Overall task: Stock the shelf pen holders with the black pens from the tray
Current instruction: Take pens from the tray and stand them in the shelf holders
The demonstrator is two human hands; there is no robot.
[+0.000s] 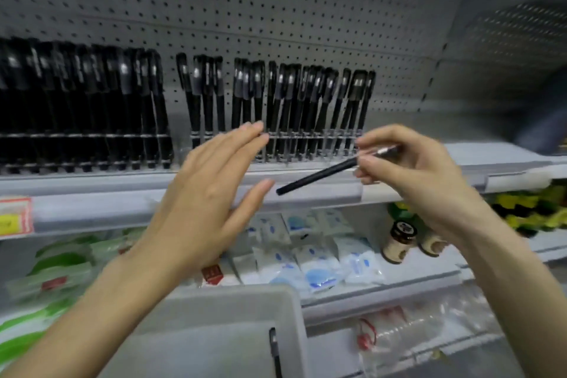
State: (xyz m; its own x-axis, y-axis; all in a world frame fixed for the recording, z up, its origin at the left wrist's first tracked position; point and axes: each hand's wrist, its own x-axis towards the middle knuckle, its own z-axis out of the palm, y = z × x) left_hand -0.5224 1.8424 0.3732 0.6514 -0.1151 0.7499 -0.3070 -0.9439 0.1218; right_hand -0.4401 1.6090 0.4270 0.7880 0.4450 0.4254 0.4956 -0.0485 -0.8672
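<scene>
Right hand (408,169) pinching thin black pen (316,176) at its silver-banded end, thumb against curled fingertips, in front of the right end of the holder row. Left hand (208,199) flat, fingers straight and close together, thumb spread apart, holding nothing. Fingertips just in front of the clear plastic pen holders (294,147); contact impossible to tell.

Pen long axis diagonal: gripped end up-right, free end down-left, pointing toward left thumb, just beside it, not touching. Held over front edge of grey metal shelf (92,181).

Holders along the shelf's back: packed with upright black pens (76,95) at left end, sparser with gaps toward middle and right. Grey perforated back panel (276,9) behind.

Grey plastic tray (214,304) below the hands, spare black pen (274,347) lying by its right wall. Lower shelf: white-and-blue packets (313,261), brown bottles (399,242), green packs (61,258) at left. Red-and-yellow price tag (15,215) on shelf's front lip, far left.
</scene>
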